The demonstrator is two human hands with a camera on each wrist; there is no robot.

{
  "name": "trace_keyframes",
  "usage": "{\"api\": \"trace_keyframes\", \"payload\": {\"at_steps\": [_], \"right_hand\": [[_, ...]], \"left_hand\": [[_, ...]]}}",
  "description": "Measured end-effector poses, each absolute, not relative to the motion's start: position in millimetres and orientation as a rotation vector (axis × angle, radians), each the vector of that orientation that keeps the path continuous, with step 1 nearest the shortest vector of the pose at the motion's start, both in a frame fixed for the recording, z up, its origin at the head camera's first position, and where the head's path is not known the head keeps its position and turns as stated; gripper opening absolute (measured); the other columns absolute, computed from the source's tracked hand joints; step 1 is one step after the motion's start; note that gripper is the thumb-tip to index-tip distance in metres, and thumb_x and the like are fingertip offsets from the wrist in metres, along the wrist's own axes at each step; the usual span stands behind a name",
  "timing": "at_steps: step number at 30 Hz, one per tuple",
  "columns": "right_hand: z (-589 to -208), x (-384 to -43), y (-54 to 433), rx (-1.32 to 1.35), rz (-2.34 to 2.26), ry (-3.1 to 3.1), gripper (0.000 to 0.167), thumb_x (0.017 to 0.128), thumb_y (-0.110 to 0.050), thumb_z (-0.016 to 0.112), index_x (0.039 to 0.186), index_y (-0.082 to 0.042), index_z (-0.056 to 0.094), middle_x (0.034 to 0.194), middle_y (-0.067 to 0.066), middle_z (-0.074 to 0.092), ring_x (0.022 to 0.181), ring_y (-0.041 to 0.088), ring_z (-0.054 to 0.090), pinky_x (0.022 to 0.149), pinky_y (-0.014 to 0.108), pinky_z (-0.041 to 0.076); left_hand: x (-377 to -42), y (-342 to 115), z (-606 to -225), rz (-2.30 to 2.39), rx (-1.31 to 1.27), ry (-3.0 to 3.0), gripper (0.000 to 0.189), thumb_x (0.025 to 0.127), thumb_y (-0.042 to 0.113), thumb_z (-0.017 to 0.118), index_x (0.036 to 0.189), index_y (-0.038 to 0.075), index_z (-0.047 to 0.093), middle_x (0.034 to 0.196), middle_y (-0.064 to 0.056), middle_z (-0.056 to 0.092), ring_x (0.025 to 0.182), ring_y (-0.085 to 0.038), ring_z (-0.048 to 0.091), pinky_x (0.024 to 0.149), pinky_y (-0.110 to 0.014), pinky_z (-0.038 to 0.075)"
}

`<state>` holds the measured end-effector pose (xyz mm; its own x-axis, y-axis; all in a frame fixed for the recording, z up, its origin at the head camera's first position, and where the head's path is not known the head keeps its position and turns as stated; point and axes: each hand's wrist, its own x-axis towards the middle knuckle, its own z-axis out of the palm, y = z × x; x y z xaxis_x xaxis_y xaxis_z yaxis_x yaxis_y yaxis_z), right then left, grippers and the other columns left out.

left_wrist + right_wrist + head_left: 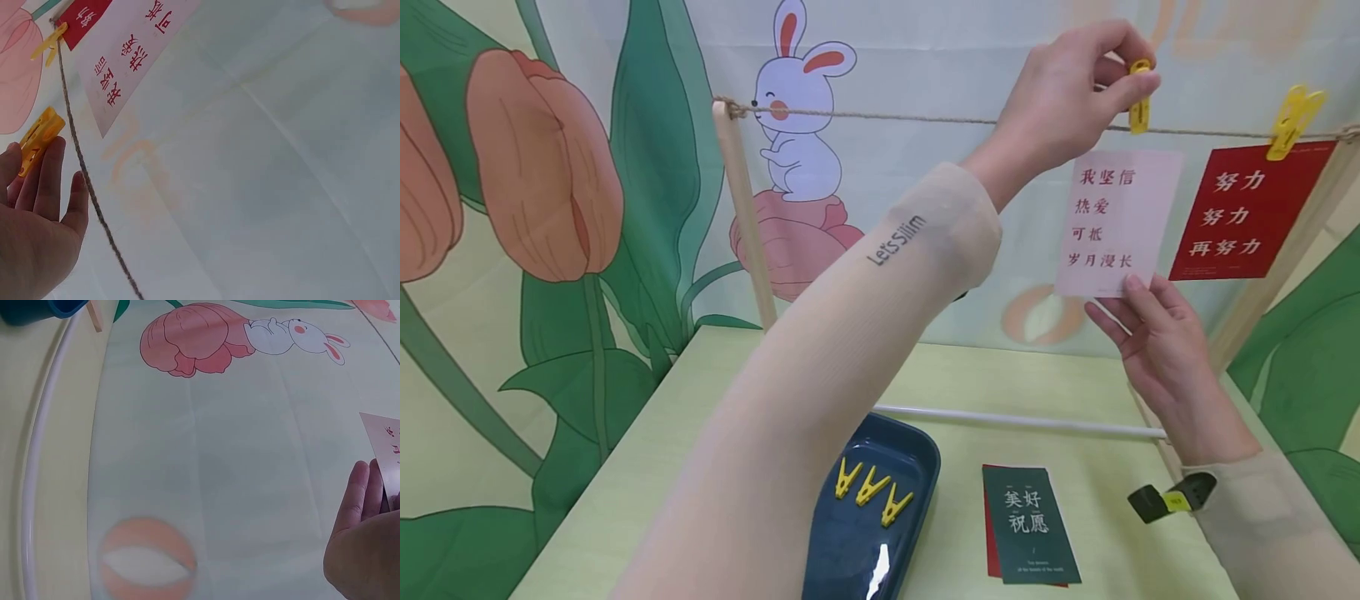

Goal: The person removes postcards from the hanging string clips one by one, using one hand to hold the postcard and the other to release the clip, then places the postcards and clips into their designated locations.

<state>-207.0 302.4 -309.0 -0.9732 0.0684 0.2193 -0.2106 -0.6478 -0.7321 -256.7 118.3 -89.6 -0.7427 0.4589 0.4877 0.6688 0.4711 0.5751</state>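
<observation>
1. Head view: A dark blue tray (910,454), partly hidden by the left sleeve (790,408), sits on the table (955,533), well in from its back edge, with three yellow clothespins (871,488) in it. To its right, a dark green card (1030,525) lies over a red card (992,542). The left arm stretches up across the scene, and the left hand (1067,100), wrist bent, pinches a yellow clothespin (1139,104) at the twine (910,117); the pin is above the top edge of a pale pink card (1105,225). The right hand (1172,358), raised from below, grips that card at its lower edge, thumb in front. Beside it, a bright red card (1255,212) hangs from the twine by another clothespin (1296,121).

2. Left wrist view: Thumb and fingers clamp the pin just beside the twine, one finger standing apart from the others. Contact between pin and twine cannot be told.

3. Right wrist view: The tray's corner shows at upper left; its contents are out of sight. At the right edge, the hand's fingers extend behind the pale pink card, thumb hidden.
</observation>
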Motion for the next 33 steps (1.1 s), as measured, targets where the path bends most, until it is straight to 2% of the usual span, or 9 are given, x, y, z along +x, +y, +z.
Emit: {"api": "trace_keyframes", "payload": {"at_steps": [10,17,27,33], "right_hand": [[-313,-205,302,0.274,2.71,-1.274,0.042,0.105,-0.012,0.066,0.147,-0.014,0.064,0.135,0.004,0.075,0.114,0.021,0.076,0.091,0.038,0.061],[-315,-202,299,0.307,2.724,-1.283,0.034,0.107,-0.01,0.064,0.141,-0.011,0.067,0.132,0.006,0.076,0.11,0.023,0.078,0.091,0.038,0.062],[-325,-194,295,0.361,2.715,-1.362,0.031,0.109,-0.009,0.06,0.139,-0.011,0.068,0.13,0.005,0.077,0.106,0.021,0.079,0.092,0.037,0.061],[-331,-191,293,0.387,2.73,-1.375,0.028,0.109,-0.008,0.058,0.135,-0.011,0.07,0.127,0.006,0.077,0.103,0.021,0.079,0.092,0.037,0.061]], "left_hand": [[-249,104,-89,-1.013,-1.069,-2.419,0.023,0.107,0.031,0.067,0.126,0.018,0.067,0.114,0.009,0.076,0.107,-0.002,0.067,0.089,-0.016,0.043],[-240,86,-91,-0.97,-1.095,-2.397,0.026,0.105,0.03,0.07,0.127,0.016,0.068,0.118,0.008,0.076,0.108,0.002,0.069,0.091,-0.014,0.044],[-238,59,-106,-1.01,-1.131,-2.403,0.023,0.103,0.026,0.075,0.12,0.012,0.07,0.104,0.006,0.078,0.098,0.0,0.071,0.086,-0.017,0.046],[-236,44,-117,-1.033,-1.129,-2.411,0.023,0.102,0.025,0.076,0.12,0.011,0.071,0.105,0.004,0.078,0.099,-0.001,0.073,0.086,-0.018,0.05]]}}
